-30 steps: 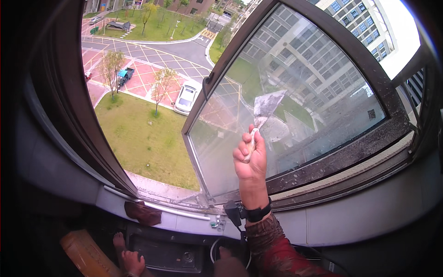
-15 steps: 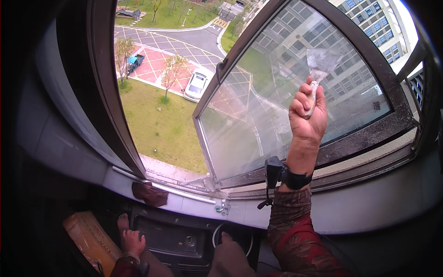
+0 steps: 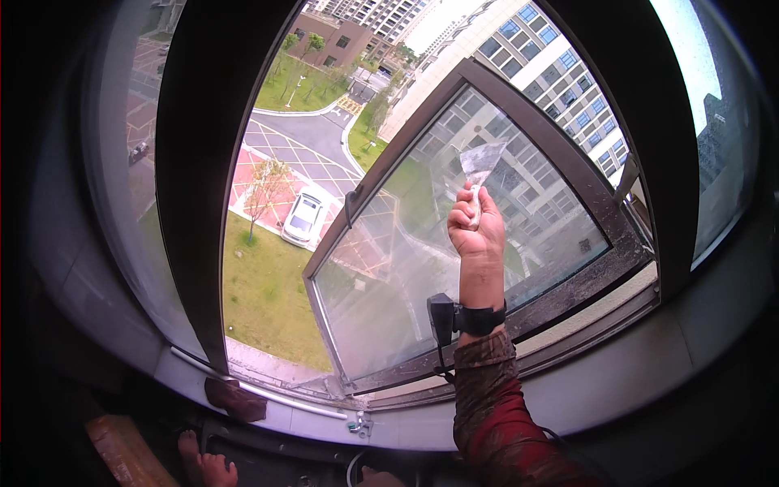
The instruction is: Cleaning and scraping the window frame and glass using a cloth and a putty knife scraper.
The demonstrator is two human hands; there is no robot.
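High-rise window bay, seen from inside, with street and lawn far below.

Right hand (image 3: 477, 231): raised, fingers closed in a fist round the pale handle of a scraper (image 3: 479, 166); flat triangular blade points up and lies against the glass.
Wrist: black strap with a small black device (image 3: 442, 316); patterned red sleeve (image 3: 487, 398) below.
Window sash (image 3: 454, 243): dark-framed, swung outward, pane smeared and dusty; scraper sits near its upper middle.
Sill (image 3: 308, 422): grey, with a brown rag-like lump (image 3: 235, 399) at its left end.
Outside: white car (image 3: 302, 217) parked beside grass.
Left hand: not in view.
Lower edge: bare toes (image 3: 207, 464).
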